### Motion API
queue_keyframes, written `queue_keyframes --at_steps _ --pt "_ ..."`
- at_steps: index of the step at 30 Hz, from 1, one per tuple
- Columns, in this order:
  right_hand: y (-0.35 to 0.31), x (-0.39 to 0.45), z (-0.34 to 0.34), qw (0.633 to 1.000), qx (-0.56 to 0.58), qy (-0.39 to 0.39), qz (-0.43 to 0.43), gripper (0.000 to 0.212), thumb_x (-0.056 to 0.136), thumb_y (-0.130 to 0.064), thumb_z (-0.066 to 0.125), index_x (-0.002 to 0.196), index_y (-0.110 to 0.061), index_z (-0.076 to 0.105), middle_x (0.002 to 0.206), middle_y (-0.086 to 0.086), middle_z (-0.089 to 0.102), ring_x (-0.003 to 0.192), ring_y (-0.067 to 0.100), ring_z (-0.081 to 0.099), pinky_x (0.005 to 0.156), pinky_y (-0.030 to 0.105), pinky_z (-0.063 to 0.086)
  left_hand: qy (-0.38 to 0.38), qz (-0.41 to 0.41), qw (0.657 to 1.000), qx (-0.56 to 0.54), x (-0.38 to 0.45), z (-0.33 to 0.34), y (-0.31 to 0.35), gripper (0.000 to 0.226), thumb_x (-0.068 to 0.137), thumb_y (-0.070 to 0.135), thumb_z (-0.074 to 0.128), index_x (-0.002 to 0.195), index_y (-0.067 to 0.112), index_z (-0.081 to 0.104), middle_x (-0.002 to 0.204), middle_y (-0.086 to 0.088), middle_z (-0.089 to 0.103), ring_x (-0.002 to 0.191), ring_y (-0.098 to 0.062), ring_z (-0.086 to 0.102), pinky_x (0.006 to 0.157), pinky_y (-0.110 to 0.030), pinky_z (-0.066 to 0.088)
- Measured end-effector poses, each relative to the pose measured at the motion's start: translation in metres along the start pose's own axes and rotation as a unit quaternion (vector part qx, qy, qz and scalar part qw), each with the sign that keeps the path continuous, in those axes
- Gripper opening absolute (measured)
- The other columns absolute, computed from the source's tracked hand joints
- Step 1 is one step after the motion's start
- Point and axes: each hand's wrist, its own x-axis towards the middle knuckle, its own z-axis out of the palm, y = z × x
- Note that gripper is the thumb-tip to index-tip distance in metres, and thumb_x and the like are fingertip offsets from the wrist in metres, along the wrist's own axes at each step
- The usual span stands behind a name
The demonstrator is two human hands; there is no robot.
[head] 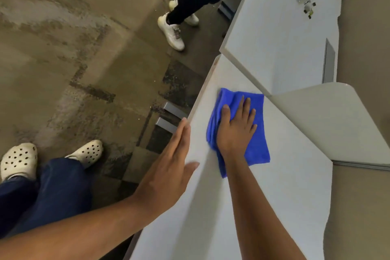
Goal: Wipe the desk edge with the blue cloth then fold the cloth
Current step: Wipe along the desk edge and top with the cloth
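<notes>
Your left hand [168,164] nearest: flat, fingers spread straight, palm against desk [285,196] front edge, thumb lying on top surface, gripping nothing. Your right hand [236,129] just beyond: palm down, fingers splayed, pressing cloth [258,143] onto desk top near front edge (cloth bunched into folds on its left side). Farther: divider [329,124] right of cloth. Farthest: second person's white shoes [172,31] on floor.
</notes>
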Motion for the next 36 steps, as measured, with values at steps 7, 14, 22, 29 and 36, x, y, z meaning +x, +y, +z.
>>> queue_keyframes --at_steps 7,14,22,29,36 --pt "-0.034 0.05 0.004 0.987 0.001 -0.026 -0.159 0.068 0.105 -0.058 0.022 0.167 -0.03 0.015 0.176 -0.005 0.016 0.164 0.024 0.01 0.132 0.054 0.006 -0.036 -0.062 0.994 -0.088 0.008 0.004 -0.006 0.087 0.101 0.055 0.049 0.16 0.037 -0.012 0.168 0.026 -0.012 0.141 0.023 -0.013 0.102 0.008 -0.007" --pt "-0.075 0.073 0.016 0.993 0.022 0.006 -0.116 0.061 0.11 -0.042 0.031 0.166 -0.019 0.022 0.174 -0.001 0.024 0.163 0.024 0.014 0.131 0.055 0.009 -0.034 -0.083 0.989 -0.115 0.008 0.003 -0.004 0.095 0.095 0.052 0.063 0.163 0.034 -0.001 0.17 0.021 0.004 0.147 0.006 0.011 0.122 -0.024 0.019" --pt "-0.008 -0.061 0.007 0.985 0.016 -0.051 -0.167 0.067 0.105 -0.059 0.015 0.166 -0.033 0.009 0.176 -0.01 0.015 0.164 0.016 0.006 0.134 0.05 0.004 -0.029 -0.049 0.981 -0.186 0.009 0.009 -0.01 0.107 0.086 0.036 0.081 0.164 0.028 0.008 0.17 0.02 0.014 0.153 0.006 0.017 0.122 -0.018 0.025" --pt "-0.033 0.026 0.007 0.984 0.0 -0.035 -0.174 0.069 0.105 -0.061 0.026 0.166 -0.03 0.016 0.176 -0.008 0.016 0.164 0.021 0.008 0.133 0.053 0.006 -0.07 -0.084 0.984 -0.144 0.009 0.006 -0.011 0.125 0.078 0.051 0.083 0.159 0.045 -0.013 0.164 0.035 -0.012 0.138 0.025 -0.006 0.102 0.008 -0.001" --pt "-0.05 0.08 0.006 0.979 0.016 -0.034 -0.202 0.063 0.108 -0.052 0.029 0.166 -0.029 0.022 0.175 -0.007 0.02 0.163 0.023 0.012 0.132 0.05 0.007 -0.069 -0.088 0.986 -0.126 0.011 0.002 -0.01 0.121 0.077 0.057 0.082 0.161 0.044 -0.004 0.168 0.03 0.0 0.155 0.005 0.005 0.127 -0.03 0.018"
